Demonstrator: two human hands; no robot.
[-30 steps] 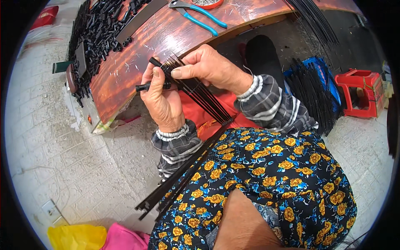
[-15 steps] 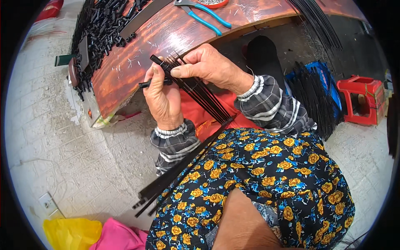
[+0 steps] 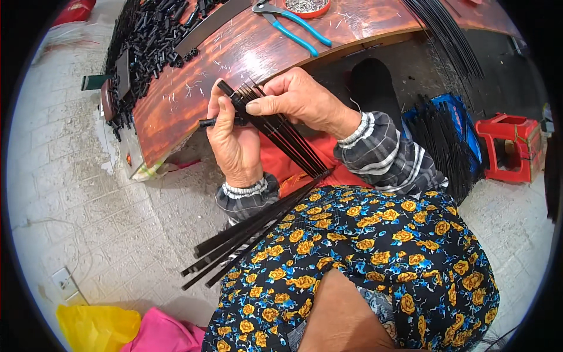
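Observation:
A black umbrella frame [image 3: 291, 144] with thin ribs slants across my lap. Its ribs bunch near a dark joint, and thicker rods fan out to the lower left. My left hand [image 3: 237, 149] is closed around the upper end, thumb up, where a dark tube end pokes out above the fingers. A short black piece [image 3: 207, 123] also sticks out beside that palm; whether it belongs to the frame I cannot tell. My right hand [image 3: 308, 105] pinches the rib tips between thumb and fingers, close to the left thumb. The fingers behind the ribs are partly hidden.
Ahead is a reddish-brown wooden table [image 3: 170, 111] with a heap of small black parts [image 3: 155, 41], blue-handled pliers [image 3: 296, 32] and a red dish of metal pins [image 3: 306, 7]. Black rods [image 3: 437, 132] lie by a red stool [image 3: 509, 146] at right.
The whole view has shifted slightly. The thicker rods at lower left are spread farther apart. Both hands keep their hold on the umbrella frame, and the right fingers have shifted a little at the rib tips.

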